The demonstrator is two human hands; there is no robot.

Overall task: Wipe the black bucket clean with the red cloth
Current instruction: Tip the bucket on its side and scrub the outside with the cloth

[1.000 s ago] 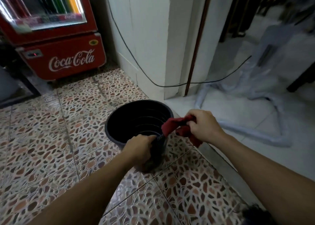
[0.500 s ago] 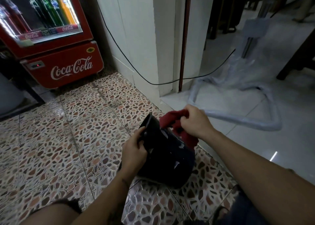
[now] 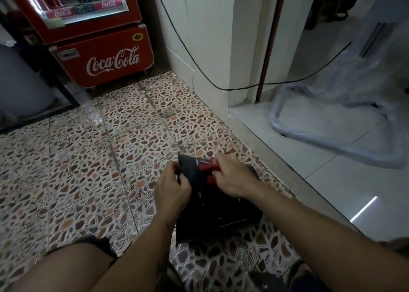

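Observation:
The black bucket (image 3: 221, 214) lies tipped on its side on the patterned floor tiles, its mouth turned away from me and its outer wall facing up. My left hand (image 3: 171, 187) grips the bucket's rim at the left. My right hand (image 3: 232, 176) clutches the bunched red cloth (image 3: 207, 166) and presses it against the bucket's outer wall near the rim. Only a small part of the cloth shows past my fingers. The inside of the bucket is hidden.
A red Coca-Cola fridge (image 3: 106, 57) stands at the back left. A white wall corner (image 3: 210, 48) with a black cable (image 3: 221, 87) rises behind the bucket. A raised step (image 3: 276, 159) leads right to white tiles, where a plastic-wrapped metal frame (image 3: 332, 123) stands. My knees are low in view.
The bucket went from upright to lying on its side, close to me. My left hand kept the rim, my right hand moved the cloth from the rim onto the outer wall.

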